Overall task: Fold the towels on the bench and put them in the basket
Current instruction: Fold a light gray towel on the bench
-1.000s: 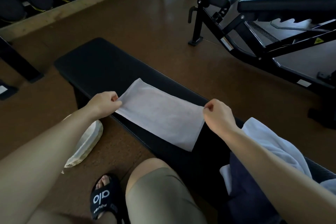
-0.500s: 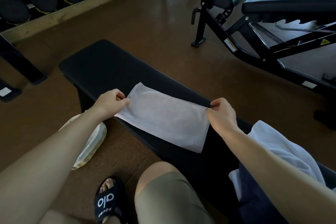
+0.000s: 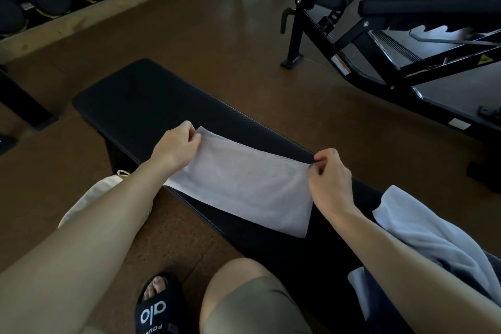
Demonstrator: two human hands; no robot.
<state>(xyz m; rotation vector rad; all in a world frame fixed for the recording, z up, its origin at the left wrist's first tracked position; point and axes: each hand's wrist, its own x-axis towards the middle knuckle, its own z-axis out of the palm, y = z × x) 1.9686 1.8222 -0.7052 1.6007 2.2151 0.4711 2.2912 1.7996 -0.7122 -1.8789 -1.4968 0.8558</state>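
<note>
A pale grey rectangular cloth towel, folded flat with crisp edges, lies across the black padded flat bench, its near edge overhanging. The left hand pinches its far-left corner; the right hand pinches the far-right corner. A cream fabric basket, seemingly, sits below on the floor.

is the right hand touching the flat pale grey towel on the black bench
Touching: the head view shows the right hand pinching the flat pale grey towel at its far right corner.

One head-worn wide-angle view looks forward and steeply down from close above the bench's near edge, toward the floor beyond.
</note>
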